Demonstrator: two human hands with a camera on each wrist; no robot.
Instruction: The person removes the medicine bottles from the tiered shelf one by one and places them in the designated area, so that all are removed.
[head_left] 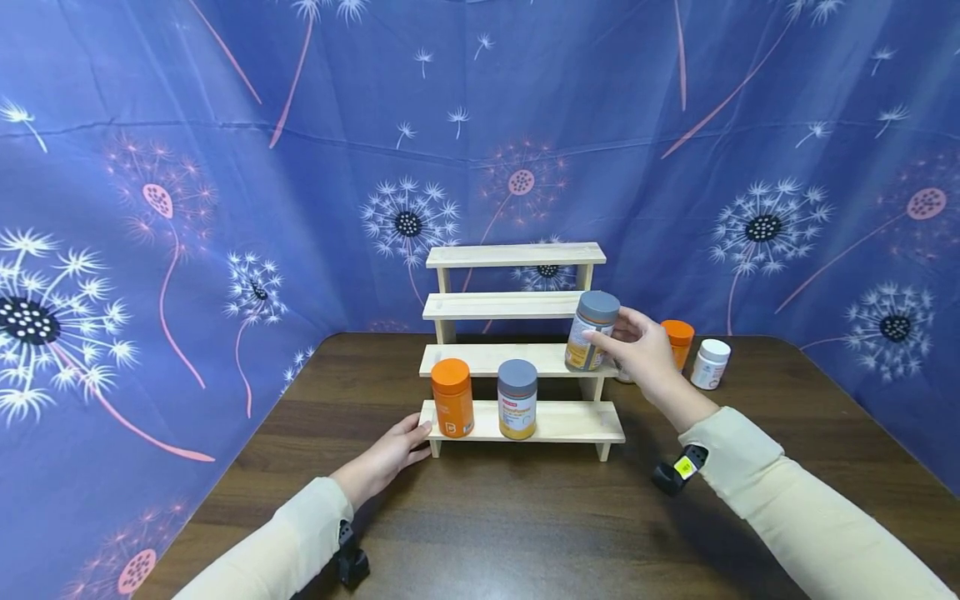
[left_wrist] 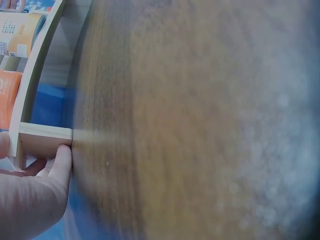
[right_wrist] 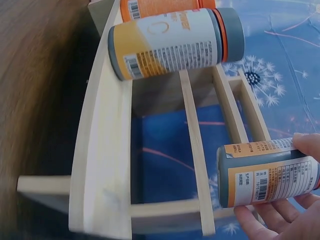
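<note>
My right hand (head_left: 637, 346) holds a supplement jar with a grey lid (head_left: 597, 310) upright at the right end of the second step from the bottom. In the right wrist view, a small gap shows between this jar's base (right_wrist: 226, 177) and the step. My left hand (head_left: 390, 454) grips the left end of the wooden step rack (head_left: 570, 421), thumb above the lowest plank and fingers at its leg (left_wrist: 47, 137). On that lowest step stand an orange jar (head_left: 452, 400) and a second grey-lidded jar (head_left: 517, 400), side by side.
Behind my right hand, on the dark wooden table (head_left: 510, 517), stand an orange-lidded jar (head_left: 678, 337) and a white bottle (head_left: 711, 364). Another item there is mostly hidden by the hand. A blue dandelion-print cloth (head_left: 315, 192) hangs behind the table.
</note>
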